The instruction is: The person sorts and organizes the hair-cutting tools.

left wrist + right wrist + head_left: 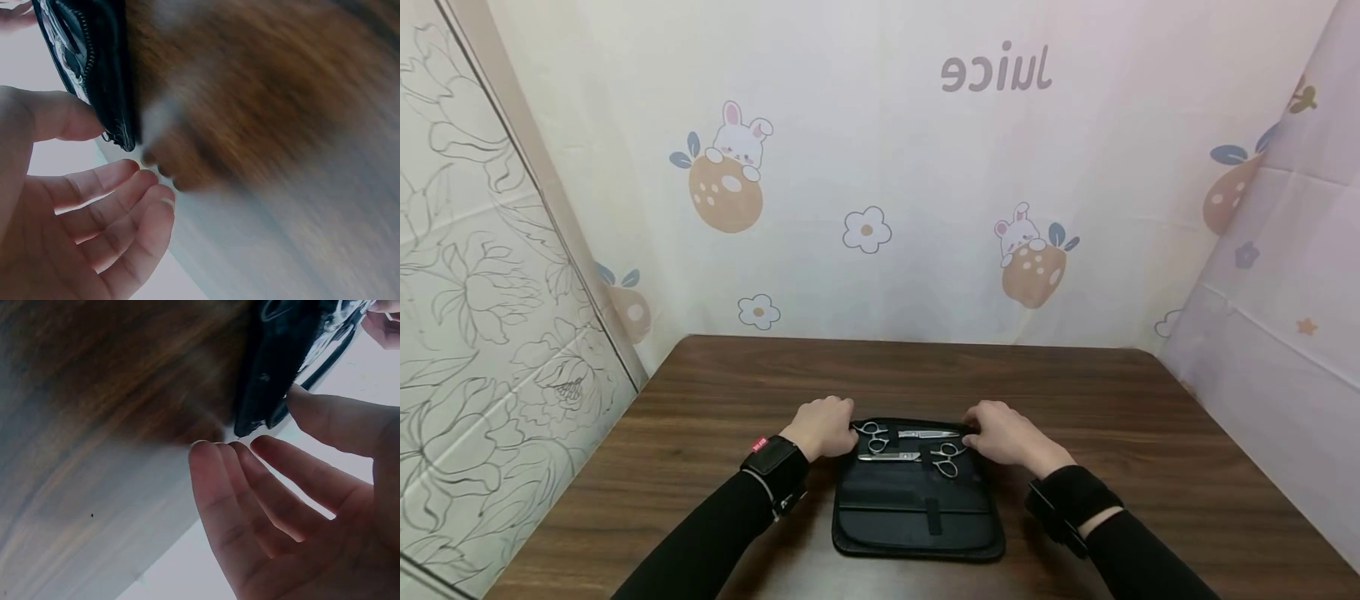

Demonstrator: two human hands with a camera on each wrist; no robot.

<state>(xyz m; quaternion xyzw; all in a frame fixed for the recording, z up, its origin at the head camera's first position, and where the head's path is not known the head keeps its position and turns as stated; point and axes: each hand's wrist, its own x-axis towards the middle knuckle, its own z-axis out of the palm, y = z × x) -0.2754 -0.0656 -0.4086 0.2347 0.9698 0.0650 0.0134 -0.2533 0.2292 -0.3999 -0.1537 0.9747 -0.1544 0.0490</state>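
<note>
An unfolded black zip case (917, 533) lies on the wooden table with its inner side up. Two pairs of silver scissors, an upper pair (928, 434) and a lower pair (889, 457), sit in its far half. My left hand (826, 427) is at the far left corner, its thumb touching the case edge and its loosely bent fingers (115, 200) just past that corner. At the far right corner, my right hand (1006, 432) rests its thumb (312, 412) against the case. Its other fingers extend close to the edge, slightly bent.
The brown table (700, 500) surrounds the case. Behind it hangs a pale curtain (880, 167) printed with rabbits and fruit, and a similar sheet (1270, 333) on the right. A flower-line panel (490, 333) borders the left side. Both wrists wear black straps.
</note>
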